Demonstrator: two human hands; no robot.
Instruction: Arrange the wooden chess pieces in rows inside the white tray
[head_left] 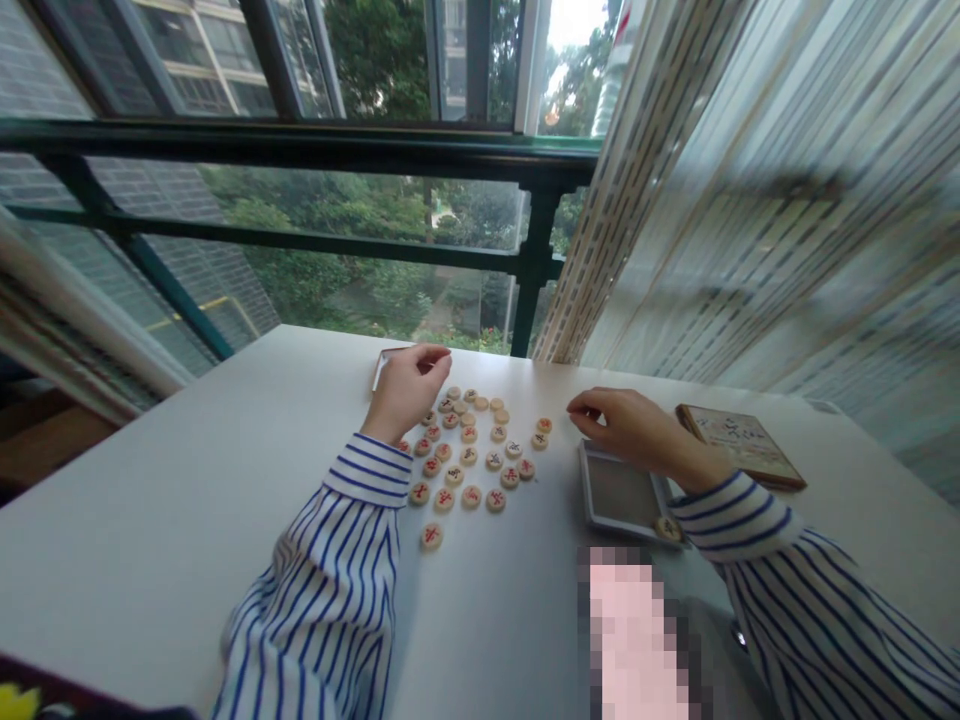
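Observation:
Several round wooden chess pieces (471,452) with red or black characters lie scattered on the white table (187,520). My left hand (405,388) rests at the far left edge of the pile, fingers curled and pinched together near a folded white sheet (381,366); what they hold is hidden. My right hand (626,425) hovers over a grey tray (615,495), fingertips pinched and pointing at the pieces. One piece (667,528) lies in the tray's near right corner. Another piece (431,535) sits apart, nearer to me.
A wooden box lid (742,445) with printed characters lies at the right, behind the tray. A striped curtain (750,200) hangs at the right. A dark window railing (300,150) runs along the table's far edge. A pixelated patch (637,640) covers the near foreground.

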